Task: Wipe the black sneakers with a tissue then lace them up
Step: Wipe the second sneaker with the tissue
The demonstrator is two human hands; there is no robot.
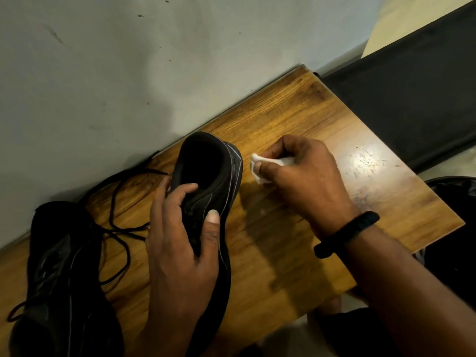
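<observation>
I have my left hand point(180, 243) wrapped around one black sneaker point(213, 181), fingers hooked into its opening and thumb pressed on its side, tipping it up off the table point(322, 119) so the heel end points away from me. My right hand point(301, 176) is pinched closed on a crumpled white tissue point(260, 163), sitting just beside the heel of that sneaker but not quite touching it. The second sneaker point(61, 266) lies flat on the table outside my left hand, with loose black laces point(121, 228) trailing between it and the held one. A black band point(347, 233) sits on my right wrist.

I judge this to be the wiping step, with lacing not yet begun. Next I would bring the tissue across onto the heel and side panel, keeping the left grip firm so the sneaker does not twist under the rubbing.
</observation>
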